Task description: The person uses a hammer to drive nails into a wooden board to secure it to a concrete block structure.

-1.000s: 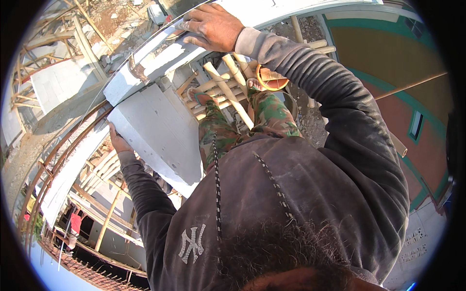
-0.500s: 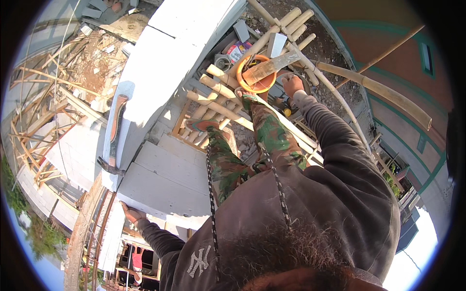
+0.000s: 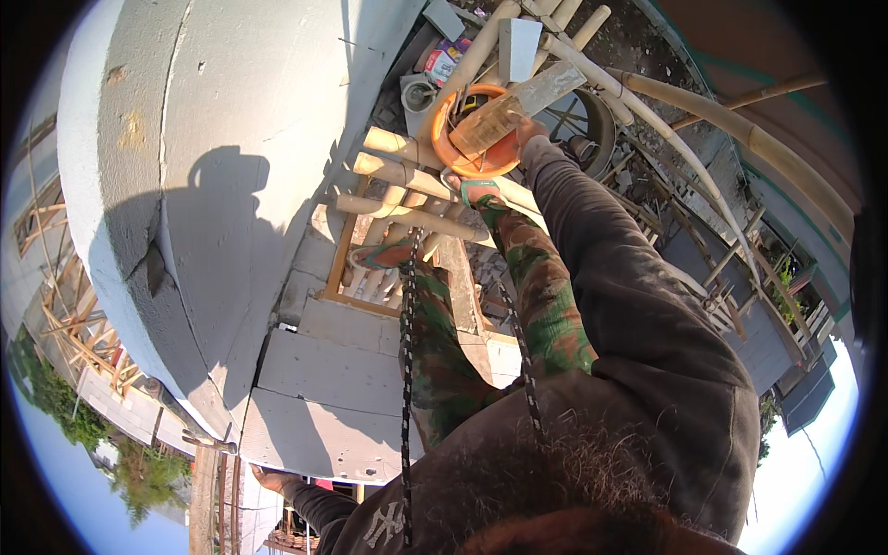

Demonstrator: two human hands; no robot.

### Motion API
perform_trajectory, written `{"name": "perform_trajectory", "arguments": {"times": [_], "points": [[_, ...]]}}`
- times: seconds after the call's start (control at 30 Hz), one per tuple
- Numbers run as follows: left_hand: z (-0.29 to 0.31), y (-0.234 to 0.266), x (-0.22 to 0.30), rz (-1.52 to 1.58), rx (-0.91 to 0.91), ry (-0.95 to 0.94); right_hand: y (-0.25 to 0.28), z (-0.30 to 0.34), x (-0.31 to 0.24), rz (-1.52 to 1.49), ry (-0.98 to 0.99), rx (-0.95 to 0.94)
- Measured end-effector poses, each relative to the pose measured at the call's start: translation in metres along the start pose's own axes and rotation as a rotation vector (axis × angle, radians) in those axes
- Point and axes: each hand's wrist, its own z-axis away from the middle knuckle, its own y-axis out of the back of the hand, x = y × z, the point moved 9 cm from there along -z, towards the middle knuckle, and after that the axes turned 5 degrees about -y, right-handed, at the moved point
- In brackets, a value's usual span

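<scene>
My right hand (image 3: pixel 529 132) is closed at the near edge of a rough wooden board (image 3: pixel 499 120), beside the orange bucket (image 3: pixel 444 153). The board lies slanted across the bucket's mouth, its far end sticking out beyond the rim. Low at the left, my left hand (image 3: pixel 275 479) rests against the lower edge of the pale block wall (image 3: pixel 319 407), fingers stretched out and partly hidden. A claw hammer (image 3: pixel 171 405) lies on the outer side of the wall top, seen small at the rim.
Bamboo poles (image 3: pixel 407 176) form a platform under my feet, and a long pole (image 3: pixel 712 129) crosses at the right. A dark round tub (image 3: pixel 606 139) stands behind my right hand. Grey blocks (image 3: pixel 520 46) and a whitish pail (image 3: pixel 418 94) stand near the bucket. A tall block wall (image 3: pixel 222 111) rises at left.
My right hand has moved from over the dark tub to the board's edge at the bucket. My view has swung, so the wall fills more of the left and the hammer sits farther out.
</scene>
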Motion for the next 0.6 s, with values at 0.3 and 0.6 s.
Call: {"name": "perform_trajectory", "arguments": {"times": [0.3, 0.6], "points": [[0.01, 0.016, -0.003, -0.05, 0.149, 0.049, 0.023, 0.033, -0.05, 0.148, 0.388, 0.178], [-0.009, 0.036, -0.004, -0.039, 0.085, 0.034, 0.104, 0.081, -0.228, -0.303, 0.84, 0.17]]}}
